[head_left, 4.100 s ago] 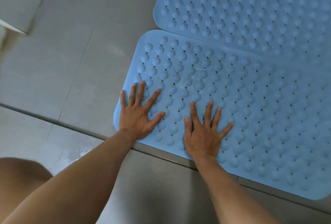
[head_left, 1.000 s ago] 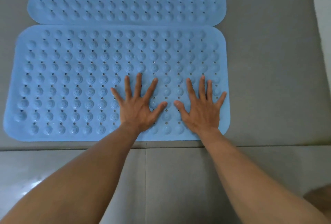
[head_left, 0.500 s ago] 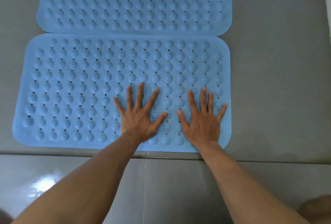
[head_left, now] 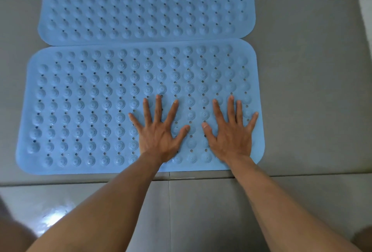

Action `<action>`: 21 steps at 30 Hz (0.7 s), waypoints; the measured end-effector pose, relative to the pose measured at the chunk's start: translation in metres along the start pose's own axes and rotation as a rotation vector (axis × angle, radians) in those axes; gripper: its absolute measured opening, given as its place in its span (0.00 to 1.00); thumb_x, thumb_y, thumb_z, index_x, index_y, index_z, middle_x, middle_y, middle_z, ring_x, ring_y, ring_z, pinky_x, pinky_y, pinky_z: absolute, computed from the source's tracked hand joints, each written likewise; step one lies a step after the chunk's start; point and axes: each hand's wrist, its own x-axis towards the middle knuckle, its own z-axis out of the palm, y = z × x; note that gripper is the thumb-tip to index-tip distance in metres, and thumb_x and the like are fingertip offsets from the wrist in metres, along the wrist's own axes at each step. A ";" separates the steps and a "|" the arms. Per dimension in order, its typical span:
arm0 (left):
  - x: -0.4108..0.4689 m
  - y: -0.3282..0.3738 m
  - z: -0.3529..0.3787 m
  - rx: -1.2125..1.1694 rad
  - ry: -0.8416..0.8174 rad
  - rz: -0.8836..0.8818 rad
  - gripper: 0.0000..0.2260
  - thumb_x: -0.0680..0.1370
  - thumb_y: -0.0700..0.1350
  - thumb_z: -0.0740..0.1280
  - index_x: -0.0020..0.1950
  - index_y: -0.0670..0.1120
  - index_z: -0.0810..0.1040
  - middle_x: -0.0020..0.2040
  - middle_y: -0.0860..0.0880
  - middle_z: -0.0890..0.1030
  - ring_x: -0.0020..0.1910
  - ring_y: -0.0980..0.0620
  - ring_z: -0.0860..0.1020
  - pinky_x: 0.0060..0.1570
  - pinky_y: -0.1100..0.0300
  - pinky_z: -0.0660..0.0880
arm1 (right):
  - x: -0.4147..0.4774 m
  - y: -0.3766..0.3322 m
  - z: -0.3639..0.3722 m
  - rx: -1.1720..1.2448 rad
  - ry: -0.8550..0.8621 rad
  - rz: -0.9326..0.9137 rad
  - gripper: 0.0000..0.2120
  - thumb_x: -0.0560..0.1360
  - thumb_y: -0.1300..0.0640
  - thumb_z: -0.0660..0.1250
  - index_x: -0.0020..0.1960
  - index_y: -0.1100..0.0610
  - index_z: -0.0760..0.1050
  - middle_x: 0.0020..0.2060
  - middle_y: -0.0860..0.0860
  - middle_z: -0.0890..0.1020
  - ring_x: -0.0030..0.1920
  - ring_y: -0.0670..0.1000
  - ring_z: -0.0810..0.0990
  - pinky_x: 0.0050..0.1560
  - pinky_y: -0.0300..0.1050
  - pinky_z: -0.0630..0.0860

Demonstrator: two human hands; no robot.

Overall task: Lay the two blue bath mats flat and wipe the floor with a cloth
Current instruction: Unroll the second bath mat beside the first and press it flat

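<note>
Head view: near mat [head_left: 80, 100], far mat [head_left: 141, 6], blue, studded, flat

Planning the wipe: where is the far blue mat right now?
Head view, top centre: the far mat lies flat on the grey floor, its near edge meeting the near mat.

Near blue bath mat [head_left: 90, 110] flat on grey floor tiles [head_left: 312, 90] (studded, perforated); far blue bath mat [head_left: 145, 4] flat, long edges touching.
</note>
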 end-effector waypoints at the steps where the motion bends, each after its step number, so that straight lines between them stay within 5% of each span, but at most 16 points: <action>1: 0.001 -0.001 0.001 -0.009 0.014 0.004 0.34 0.78 0.73 0.42 0.81 0.63 0.38 0.82 0.49 0.36 0.79 0.41 0.32 0.71 0.26 0.39 | 0.001 0.000 0.001 0.007 0.008 0.001 0.34 0.80 0.31 0.41 0.82 0.43 0.40 0.82 0.54 0.40 0.81 0.57 0.40 0.73 0.75 0.41; 8: 0.000 -0.004 0.007 -0.042 0.057 0.044 0.28 0.82 0.66 0.44 0.81 0.63 0.40 0.83 0.49 0.40 0.80 0.41 0.36 0.71 0.26 0.40 | 0.003 -0.008 0.003 -0.017 0.024 -0.216 0.29 0.83 0.43 0.43 0.82 0.47 0.42 0.82 0.53 0.44 0.81 0.55 0.43 0.74 0.74 0.44; 21: 0.002 -0.007 0.007 -0.040 -0.004 0.040 0.28 0.81 0.67 0.42 0.80 0.64 0.37 0.82 0.50 0.38 0.80 0.42 0.35 0.71 0.25 0.39 | 0.003 -0.011 0.003 -0.016 0.009 -0.172 0.28 0.83 0.41 0.43 0.82 0.43 0.44 0.82 0.51 0.45 0.81 0.52 0.45 0.77 0.67 0.41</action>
